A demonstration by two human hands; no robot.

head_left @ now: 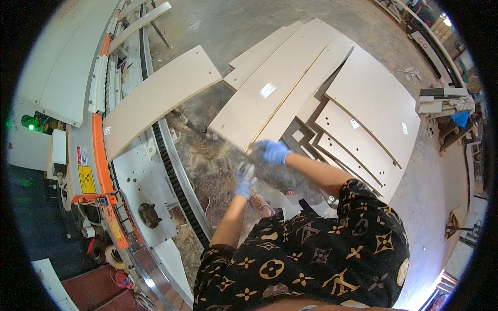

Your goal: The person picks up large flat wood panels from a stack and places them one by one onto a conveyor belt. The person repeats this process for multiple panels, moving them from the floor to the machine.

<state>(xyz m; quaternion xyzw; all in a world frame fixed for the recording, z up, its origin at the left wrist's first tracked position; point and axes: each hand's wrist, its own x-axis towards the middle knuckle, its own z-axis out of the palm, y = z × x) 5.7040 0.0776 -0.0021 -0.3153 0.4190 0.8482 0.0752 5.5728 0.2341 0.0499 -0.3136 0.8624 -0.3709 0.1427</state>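
My right hand point(273, 152), in a blue glove, is at the near corner of a large pale board point(244, 111), its fingers closed at the edge. A white label is on the board's top face, and its near edge looks blurred. My left hand point(245, 179), in a white and blue glove, is just below that edge, fingers raised and apart, with nothing visible in it. Beside the board, across a narrow gap, lies another long pale board point(306, 96). Farther right are stacked boards point(371, 96), some with drilled holes.
At left stands a machine with an orange rail point(98, 140) and a dark chain-like track point(174, 179); a pale panel point(161, 96) lies across it. Sawdust covers the floor point(199, 160) between machine and boards. Offcuts point(441, 106) are piled at far right.
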